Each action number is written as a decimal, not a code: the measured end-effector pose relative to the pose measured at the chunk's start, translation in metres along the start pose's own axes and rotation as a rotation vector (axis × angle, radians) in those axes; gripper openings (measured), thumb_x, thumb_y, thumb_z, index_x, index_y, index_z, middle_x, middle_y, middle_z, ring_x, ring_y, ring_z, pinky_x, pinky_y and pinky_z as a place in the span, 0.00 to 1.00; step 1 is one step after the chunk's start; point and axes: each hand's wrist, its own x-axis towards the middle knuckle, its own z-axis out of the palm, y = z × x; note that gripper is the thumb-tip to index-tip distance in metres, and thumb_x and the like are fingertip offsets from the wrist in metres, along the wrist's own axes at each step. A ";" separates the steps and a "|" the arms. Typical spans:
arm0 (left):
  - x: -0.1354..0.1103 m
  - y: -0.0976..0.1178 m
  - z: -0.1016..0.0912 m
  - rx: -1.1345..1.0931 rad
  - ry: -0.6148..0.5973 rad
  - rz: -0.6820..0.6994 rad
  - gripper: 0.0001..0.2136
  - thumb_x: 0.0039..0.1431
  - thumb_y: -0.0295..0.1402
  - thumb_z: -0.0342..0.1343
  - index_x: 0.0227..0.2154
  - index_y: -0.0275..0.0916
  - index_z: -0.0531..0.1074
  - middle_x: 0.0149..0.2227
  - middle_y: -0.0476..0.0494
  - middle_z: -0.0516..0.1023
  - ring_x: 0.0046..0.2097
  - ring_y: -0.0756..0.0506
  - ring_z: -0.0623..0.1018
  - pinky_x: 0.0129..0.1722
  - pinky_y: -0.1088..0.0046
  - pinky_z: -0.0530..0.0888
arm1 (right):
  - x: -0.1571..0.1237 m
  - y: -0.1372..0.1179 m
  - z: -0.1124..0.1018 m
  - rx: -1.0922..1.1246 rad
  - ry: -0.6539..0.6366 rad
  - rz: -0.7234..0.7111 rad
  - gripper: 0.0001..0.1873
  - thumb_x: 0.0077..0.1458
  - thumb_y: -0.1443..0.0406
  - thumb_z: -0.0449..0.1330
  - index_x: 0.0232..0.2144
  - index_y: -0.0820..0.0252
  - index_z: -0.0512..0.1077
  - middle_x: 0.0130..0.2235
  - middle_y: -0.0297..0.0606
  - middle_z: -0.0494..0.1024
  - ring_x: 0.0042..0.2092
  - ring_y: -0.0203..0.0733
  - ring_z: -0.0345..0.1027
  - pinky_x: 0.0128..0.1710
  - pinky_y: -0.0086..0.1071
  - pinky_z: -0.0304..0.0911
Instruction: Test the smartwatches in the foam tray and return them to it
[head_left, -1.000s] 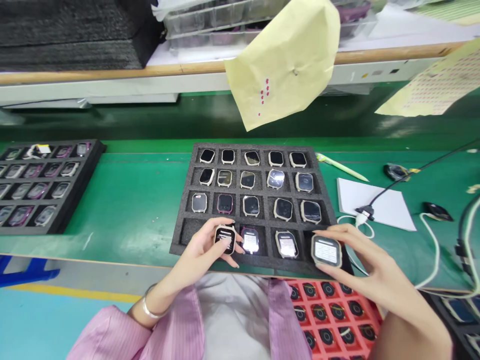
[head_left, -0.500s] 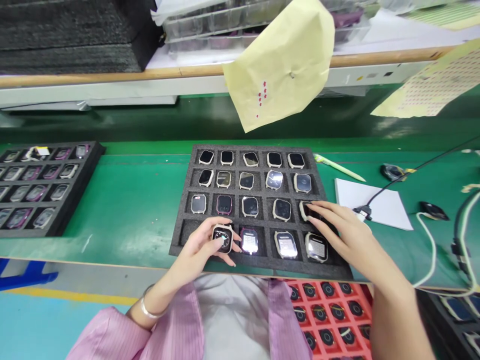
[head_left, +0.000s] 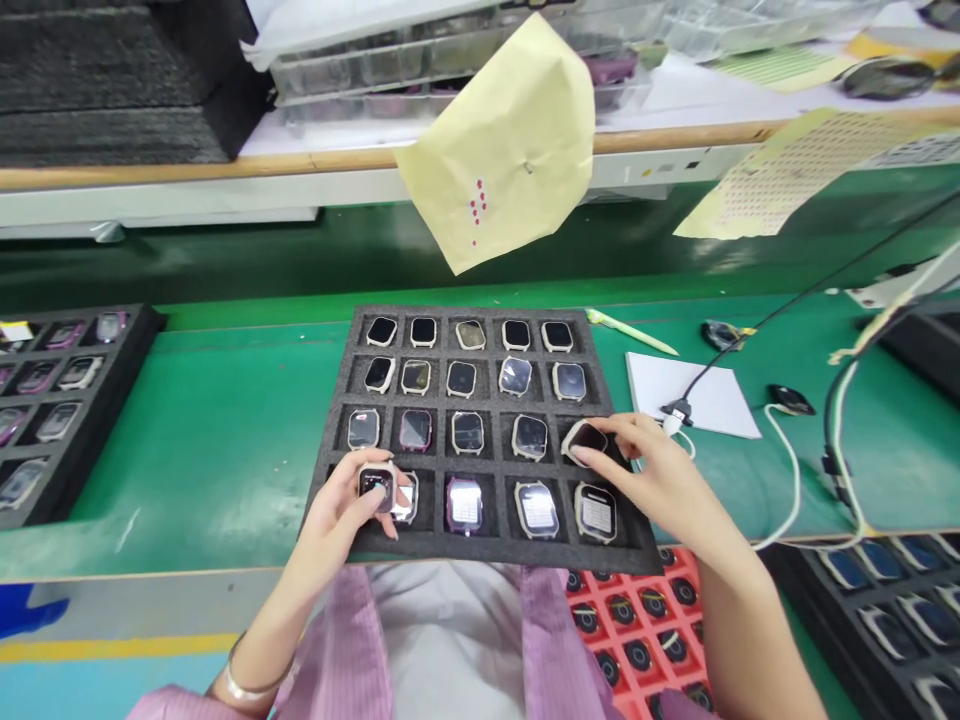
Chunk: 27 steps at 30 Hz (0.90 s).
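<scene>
My left hand [head_left: 346, 505] is closed on a smartwatch [head_left: 376, 487] with a lit dial, thumb on its screen, above the front left of a black foam tray [head_left: 435, 543]. Partly behind its fingers, a lit watch [head_left: 406, 498] sits in the front row. At the right end of the third row, my right hand [head_left: 646, 465] pinches a dark-screened watch [head_left: 585, 441], tilted at its compartment. Several more watches, most with pale frames and two with purple ones, fill the tray. Three front-row screens glow, such as the purple-framed watch [head_left: 464, 505].
Another foam tray of watches [head_left: 79, 375] lies on the left. To the right are a green pen [head_left: 634, 331], white paper [head_left: 694, 394], a charging cable [head_left: 791, 500] and a black puck [head_left: 791, 400]. Below the bench edge sits a red tray [head_left: 630, 625]. A yellow paper [head_left: 502, 150] hangs from the shelf.
The view has shifted to the right. My right fingers now grip the third-row watch and tilt it. My left hand still holds its watch, shifted left of the lit front-row watch.
</scene>
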 end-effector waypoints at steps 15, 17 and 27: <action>0.009 0.007 0.035 -0.088 -0.089 -0.021 0.16 0.58 0.31 0.58 0.49 0.39 0.65 0.38 0.43 0.72 0.35 0.46 0.76 0.24 0.77 0.74 | -0.032 -0.086 0.014 1.176 -0.093 0.260 0.14 0.56 0.56 0.64 0.39 0.57 0.66 0.31 0.41 0.80 0.17 0.34 0.62 0.12 0.26 0.54; 0.009 0.006 0.040 -0.056 -0.117 -0.008 0.17 0.58 0.31 0.59 0.49 0.39 0.64 0.36 0.45 0.70 0.34 0.47 0.76 0.22 0.78 0.74 | -0.031 -0.093 0.026 1.242 -0.248 0.287 0.16 0.58 0.56 0.62 0.44 0.59 0.68 0.35 0.45 0.80 0.17 0.30 0.56 0.11 0.23 0.48; 0.005 0.004 0.042 0.091 -0.100 -0.050 0.17 0.55 0.29 0.60 0.46 0.40 0.62 0.27 0.54 0.69 0.19 0.56 0.67 0.13 0.86 0.63 | -0.034 -0.093 0.050 1.444 -0.437 0.205 0.22 0.54 0.59 0.66 0.51 0.54 0.72 0.41 0.42 0.78 0.25 0.36 0.67 0.21 0.29 0.66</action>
